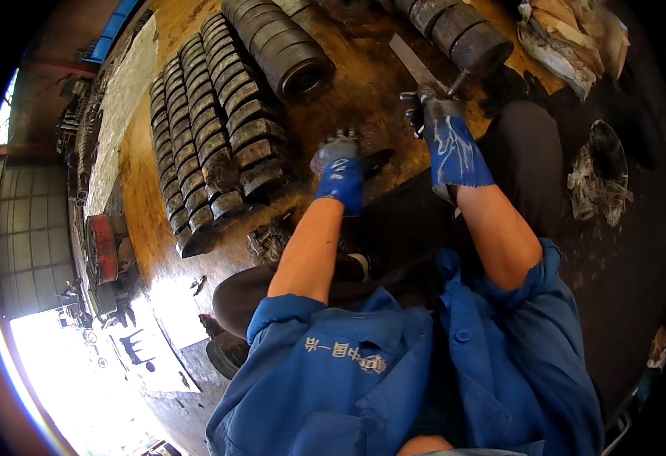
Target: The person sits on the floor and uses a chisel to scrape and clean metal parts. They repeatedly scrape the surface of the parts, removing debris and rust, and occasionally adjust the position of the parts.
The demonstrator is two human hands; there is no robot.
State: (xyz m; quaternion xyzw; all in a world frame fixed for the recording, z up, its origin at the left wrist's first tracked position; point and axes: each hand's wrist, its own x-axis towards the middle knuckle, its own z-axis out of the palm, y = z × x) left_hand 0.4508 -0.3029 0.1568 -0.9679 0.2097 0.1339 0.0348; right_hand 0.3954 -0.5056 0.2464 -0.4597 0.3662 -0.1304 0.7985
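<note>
From where I'm standing: right hand (433, 110), gloved, is closed on the near end of a flat metal strip (412, 59). Strip is ahead of that hand, long axis running away from the person and slanting left, free end pointing far-left. Short rod (459, 81) sticks out on the right side of the same hand; can't tell if it's part of the strip or separate. Strip's gripped end is hidden by the glove. Left hand (338, 152), also gloved, is low over the oily board (371, 95), fingers bent; can't tell if it has hold of anything. Containers: clear plastic bag (595, 188) well right of the right hand, bunched around a dark rounded piece (610, 152); contents otherwise hard to read. Crumpled wrapping (568, 38) far-right of the right hand, contents unclear. Left of the left hand, rows of curved metal pieces (215, 125). Thick rings (283, 45) beyond that hand, more rings (458, 30) beyond the right, that stack cut off at the top.
</note>
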